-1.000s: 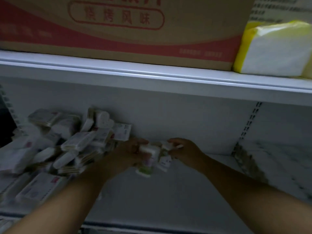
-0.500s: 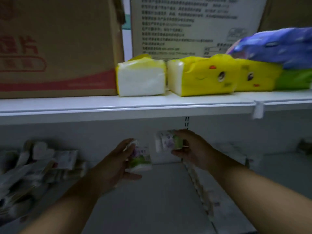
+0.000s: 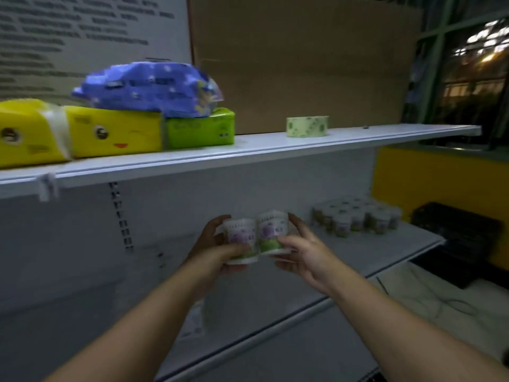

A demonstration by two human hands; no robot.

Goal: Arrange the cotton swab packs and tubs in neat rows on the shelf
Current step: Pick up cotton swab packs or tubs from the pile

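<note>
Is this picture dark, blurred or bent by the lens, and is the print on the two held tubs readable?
Head view: dim, the lower shelf in shadow; blur smears the print on the left tub and right tub, so it is unreadable; the upper shelf edge slants and bows slightly; bright spots glare in the window.

Obscured or unreadable, head view.
Print on the left tub [image 3: 240, 238] and right tub [image 3: 272, 232] is smeared and can't be read. The left grip [image 3: 212, 252] and right grip [image 3: 305, 252] each lay a thumb over a tub's lower front, and the tub backs are hidden. The cluster of tubs [image 3: 355, 216] on the shelf [image 3: 385, 252] is too blurred to count. The yellow pack [image 3: 27, 133] is cut by the left edge. The text on the printed sheet [image 3: 82, 31] is blurred and cut at the top. The black object [image 3: 457, 238] is partly behind the shelf end and can't be identified.
</note>
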